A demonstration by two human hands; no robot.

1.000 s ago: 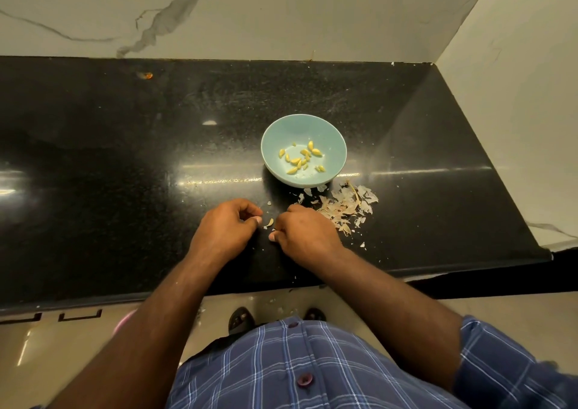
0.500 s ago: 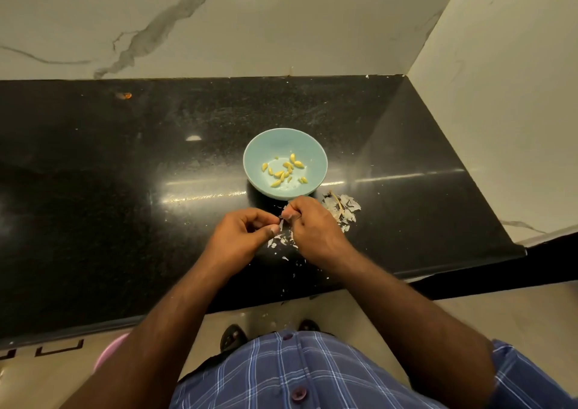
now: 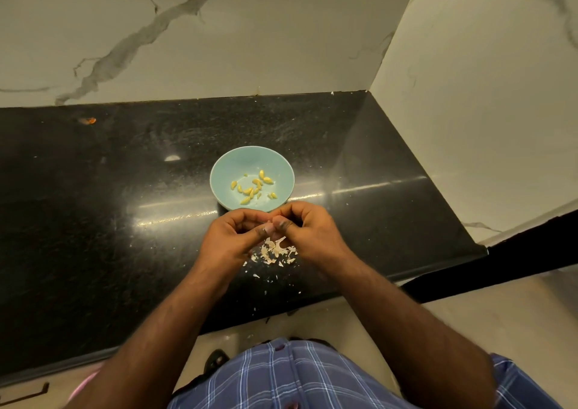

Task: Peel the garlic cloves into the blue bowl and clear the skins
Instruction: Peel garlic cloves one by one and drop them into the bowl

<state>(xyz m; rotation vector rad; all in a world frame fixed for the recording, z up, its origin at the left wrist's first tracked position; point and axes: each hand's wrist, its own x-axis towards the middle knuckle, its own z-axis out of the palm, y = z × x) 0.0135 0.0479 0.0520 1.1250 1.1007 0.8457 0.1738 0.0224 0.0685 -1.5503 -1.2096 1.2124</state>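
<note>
At the bottom of the frame is a blue checked shirt (image 3: 281, 377). Above it, mid-frame, the left hand (image 3: 233, 236) and right hand (image 3: 308, 230) meet thumb to thumb, fingers curled, pinching something small between them that I cannot make out, over pale papery garlic skins (image 3: 275, 252) on the black polished stone worktop (image 3: 93, 221). Just beyond the hands, the round pale blue bowl (image 3: 228, 170) holds yellow peeled garlic cloves (image 3: 253, 186).

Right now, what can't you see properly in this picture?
Head view, the only one:
- What the left hand and right hand pinch between them: hidden by the fingertips, only a pale sliver shows.
- Part of the garlic skins: covered by both hands.
- Near rim of the blue bowl: behind the knuckles.
- Exact count of peeled cloves: too small, overlapping.
- Orange speck on the black counter: too small to name.
</note>
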